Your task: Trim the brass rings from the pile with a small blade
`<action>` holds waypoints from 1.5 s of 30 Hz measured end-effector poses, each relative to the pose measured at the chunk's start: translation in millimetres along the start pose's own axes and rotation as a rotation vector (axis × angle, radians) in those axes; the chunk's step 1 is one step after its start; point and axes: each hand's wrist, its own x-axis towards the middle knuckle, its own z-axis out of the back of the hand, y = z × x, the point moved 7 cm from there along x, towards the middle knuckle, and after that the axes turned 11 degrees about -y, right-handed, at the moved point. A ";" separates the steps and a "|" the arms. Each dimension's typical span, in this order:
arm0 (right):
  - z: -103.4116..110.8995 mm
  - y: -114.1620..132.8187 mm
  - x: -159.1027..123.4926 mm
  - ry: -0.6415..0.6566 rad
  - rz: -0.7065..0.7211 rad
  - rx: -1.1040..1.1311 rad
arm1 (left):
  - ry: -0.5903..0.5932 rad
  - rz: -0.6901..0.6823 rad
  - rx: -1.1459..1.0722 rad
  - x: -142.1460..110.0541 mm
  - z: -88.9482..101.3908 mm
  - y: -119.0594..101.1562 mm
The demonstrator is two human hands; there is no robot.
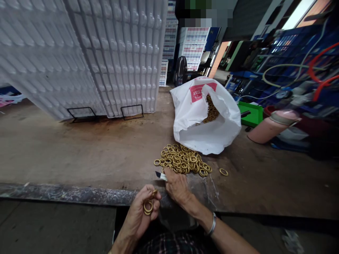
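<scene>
A heap of brass rings [182,161] lies on the worn brown workbench [79,155] just in front of a white plastic bag [206,120] that holds more rings. My left hand [141,215] is closed round a few brass rings [148,206] at the bench's near edge. My right hand [176,187] rests at the near side of the heap, fingers pinched on a small white tool with a dark tip [160,175]. A single ring [224,172] lies apart to the right of the heap.
Tall stacks of white moulded trays [87,53] stand at the back left on black wire stands. At the right are a green tray [251,113], a pink cylinder [270,127], hoses and blue crates. A metal strip [66,194] edges the bench front.
</scene>
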 end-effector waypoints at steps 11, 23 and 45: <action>13.7 -31.3 -3.5 -0.036 -0.249 0.758 | -0.002 0.078 -0.124 7.6 -4.3 -0.6; 13.8 -6.8 -22.6 0.257 -0.450 1.314 | -0.050 -0.031 0.120 16.1 -14.8 -0.8; 16.1 -7.9 -13.4 0.034 -0.266 0.899 | -0.059 -0.063 0.358 9.5 -20.7 5.8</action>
